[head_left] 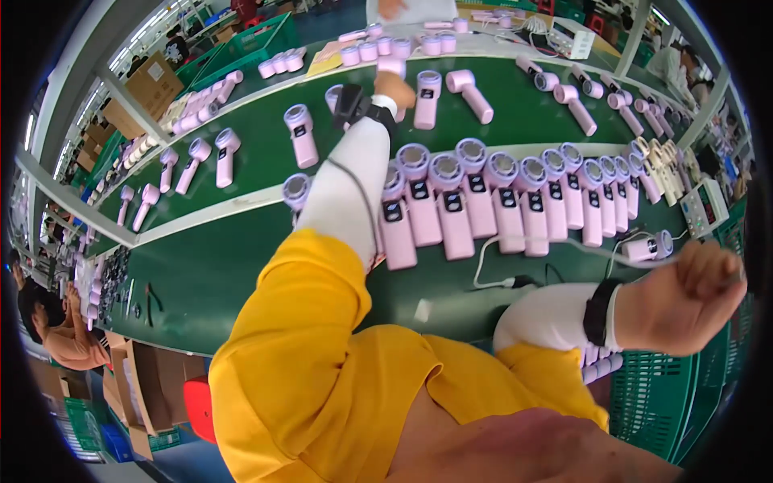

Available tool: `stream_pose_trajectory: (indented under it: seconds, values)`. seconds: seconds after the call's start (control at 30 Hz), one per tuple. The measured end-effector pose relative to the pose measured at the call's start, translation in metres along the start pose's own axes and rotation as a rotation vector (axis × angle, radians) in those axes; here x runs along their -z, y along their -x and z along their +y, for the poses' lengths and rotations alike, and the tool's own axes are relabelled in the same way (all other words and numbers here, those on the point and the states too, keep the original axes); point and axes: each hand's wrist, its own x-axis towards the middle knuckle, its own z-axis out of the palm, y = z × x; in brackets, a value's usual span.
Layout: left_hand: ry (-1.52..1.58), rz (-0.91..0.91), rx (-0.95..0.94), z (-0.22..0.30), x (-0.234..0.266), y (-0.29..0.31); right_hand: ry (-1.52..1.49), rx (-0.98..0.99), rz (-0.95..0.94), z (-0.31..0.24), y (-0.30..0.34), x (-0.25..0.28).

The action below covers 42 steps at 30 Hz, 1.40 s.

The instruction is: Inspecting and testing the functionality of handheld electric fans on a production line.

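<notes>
My left arm stretches across the table to the green belt, where my left hand (394, 87) is closed around a pink handheld fan (392, 64). Part of that fan is hidden by the hand. At the right, my right hand (683, 298) is raised with fingers curled in, and a white cable (568, 241) runs into it from the table. Below my left forearm stands a long cluster of pink fans (451, 213) with lilac heads and small dark displays. One more fan (646, 248) lies near my right hand.
Single fans (301, 137) lie spaced along the belt (266, 173). A power supply (704, 207) stands at the right, pliers (150, 304) lie at the left. Green crates (660, 394) sit lower right, cardboard boxes (149, 386) lower left. Across the belt is another person (415, 11).
</notes>
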Motion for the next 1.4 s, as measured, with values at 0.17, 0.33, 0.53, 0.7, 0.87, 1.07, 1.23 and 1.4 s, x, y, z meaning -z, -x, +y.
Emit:
stream_pose_trajectory:
  seconds: [0.17,0.33,0.53,0.7,0.87,1.07,1.23,1.4]
  values:
    - [-0.48,-0.476,-0.093,-0.003,-0.025,-0.013,-0.047,0.026,-0.041,-0.013,0.0,0.015]
    - [-0.323,-0.315,-0.416,0.008,0.08,0.011,-0.039,-0.014,-0.081,-0.002,-0.005,0.011]
    - [-0.063,0.57,-0.434,0.002,0.096,0.251,0.004,0.01,-0.132,0.004,0.007,-0.004]
    - [-0.116,0.583,0.007,-0.101,0.037,0.314,-0.148,-0.053,-0.134,0.012,0.017,-0.04]
    - [0.14,-0.014,0.403,-0.14,0.062,0.308,0.415,0.107,-0.295,0.034,0.042,-0.071]
    - [1.388,0.119,0.175,-0.05,0.106,0.314,0.294,-0.352,-0.695,0.094,0.092,-0.118]
    - [1.092,0.083,-0.157,-0.003,0.121,0.325,0.141,-0.088,-0.871,0.124,0.091,-0.118]
    - [0.895,0.209,-0.292,0.002,0.122,0.322,0.03,-0.368,-0.815,0.112,0.091,-0.121]
